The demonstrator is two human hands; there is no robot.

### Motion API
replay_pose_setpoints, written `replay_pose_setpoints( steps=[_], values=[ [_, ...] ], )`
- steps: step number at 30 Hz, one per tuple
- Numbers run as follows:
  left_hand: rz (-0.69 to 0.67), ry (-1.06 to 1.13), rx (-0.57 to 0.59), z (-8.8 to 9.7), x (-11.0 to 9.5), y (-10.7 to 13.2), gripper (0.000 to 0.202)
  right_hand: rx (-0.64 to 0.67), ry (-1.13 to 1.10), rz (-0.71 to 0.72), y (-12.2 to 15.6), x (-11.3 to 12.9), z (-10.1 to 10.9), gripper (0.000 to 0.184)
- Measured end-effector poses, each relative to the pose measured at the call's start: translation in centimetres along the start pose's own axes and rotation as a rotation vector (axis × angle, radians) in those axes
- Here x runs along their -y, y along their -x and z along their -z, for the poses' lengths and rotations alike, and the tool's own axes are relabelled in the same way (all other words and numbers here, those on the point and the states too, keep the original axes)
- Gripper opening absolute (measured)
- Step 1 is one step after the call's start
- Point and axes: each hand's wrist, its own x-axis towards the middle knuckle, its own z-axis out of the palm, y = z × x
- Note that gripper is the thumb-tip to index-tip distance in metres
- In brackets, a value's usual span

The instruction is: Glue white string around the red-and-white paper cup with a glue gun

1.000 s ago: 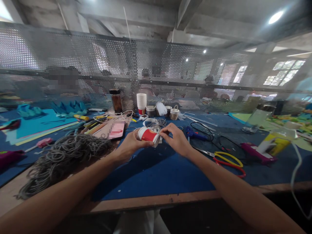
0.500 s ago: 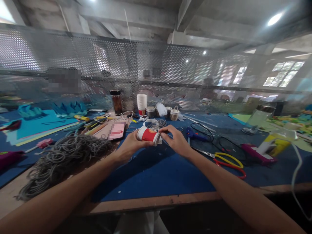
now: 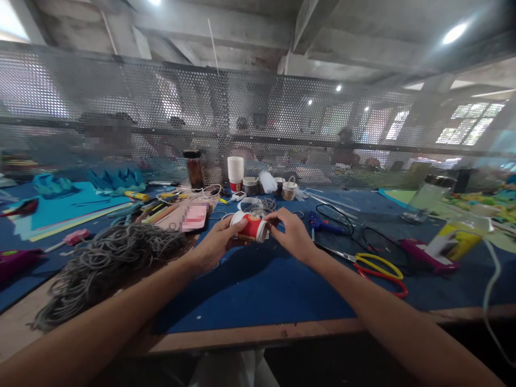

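One broad perforated screen (image 3: 302, 113) across twelve o'clock, closing off the far side, with the middle of the view as hub of the dial. Next in size, the blue mat (image 3: 226, 306), reaching down to six, bare in its near stretch. Then a heap of grey cord (image 3: 113, 263) at eight, loosely looped and well apart from the cup work. At four, scissors (image 3: 355, 260) with yellow and red handles, lying flat and untouched. Smaller again, the left hand (image 3: 217, 240), between seven and eight, wrapped around the cup, thumb across the near side, fingers beneath: a firm hold. Opposite, between four and five, the right hand (image 3: 296, 236), thumb and fingers drawn narrow at the cup's right end; cannot tell of anything pinched there. Just beyond, between three and four, a blue glue gun (image 3: 322, 223), lying on the mat. Between ten and eleven, upright near the screen, a nested stack of cups (image 3: 236, 172). Smaller still, the red-and-white cup (image 3: 253, 228), just off the hub toward six, lifted over the mat, tipped on its side; cannot tell mouth from base. Last and finest, a tangle of thin strands (image 3: 262, 205) almost at the hub, just behind the cup. Looks, on judgement, like close fingertip work along the cup's end, midway through rather than finished. Calls next, probably, for a steady left hold without crushing the paper wall, and for light, exact right fingertips at that edge.
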Motion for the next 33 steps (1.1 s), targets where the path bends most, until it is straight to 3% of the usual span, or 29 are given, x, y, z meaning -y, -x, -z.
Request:
replay_pose_setpoints(
  steps=[9, 14, 20, 26, 33],
  values=[
    [0.045, 0.114, -0.011, 0.0, 0.2, -0.3, 0.019, -0.011, 0.142, 0.122, 0.1, 0.5, 0.4, 0.014],
    [0.065, 0.101, 0.012, 0.2, 0.5, -0.5, 0.024, -0.009, 0.195, 0.186, 0.2, 0.9, 0.5, 0.014],
    [0.035, 0.077, -0.011, 0.6, 0.9, -0.7, 0.034, -0.030, 0.249, 0.162, 0.2, 1.2, 0.7, 0.019],
    [-0.035, 0.046, -0.080, 0.6, 0.5, -0.7, 0.031, -0.018, 0.260, 0.125, 0.2, 1.3, 0.6, 0.013],
    [-0.086, 0.035, -0.089, 1.1, 0.6, -0.9, 0.030, -0.006, 0.223, 0.150, 0.4, 2.1, 1.2, 0.018]
  ],
)
